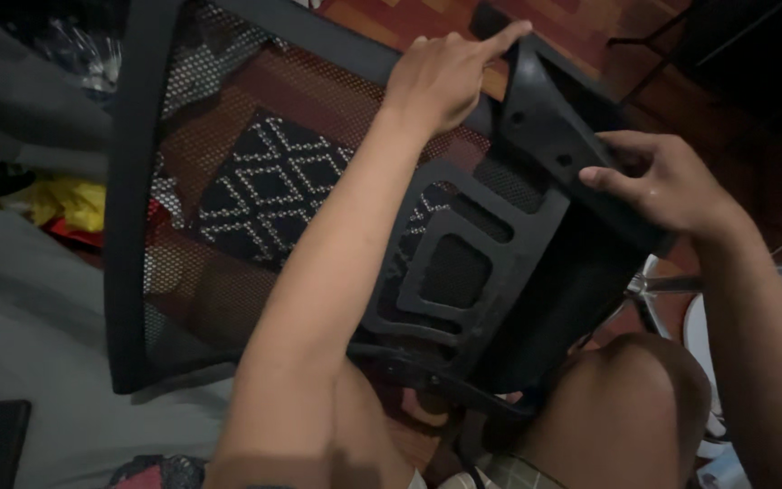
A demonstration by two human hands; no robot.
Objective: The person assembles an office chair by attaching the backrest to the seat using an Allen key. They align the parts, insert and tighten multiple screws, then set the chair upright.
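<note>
A black mesh office-chair backrest [228, 181] lies tilted across my lap, its plastic lumbar frame [463, 263] facing up. My left hand [441, 77] rests on the top part of the backrest, index finger stretched out and touching the black plastic bracket [545, 109] at its upper end. My right hand [667, 181] grips the right side of that bracket, thumb on top and fingers curled round its edge. My bare knee [635, 398] sits under the frame's lower end.
A patterned black-and-white cushion [269, 186] shows through the mesh. Grey bedding [38, 308] lies at the left, with yellow and red cloth [70, 208] beside it. A chrome chair base [672, 285] stands at the right on a reddish wooden floor [590, 27].
</note>
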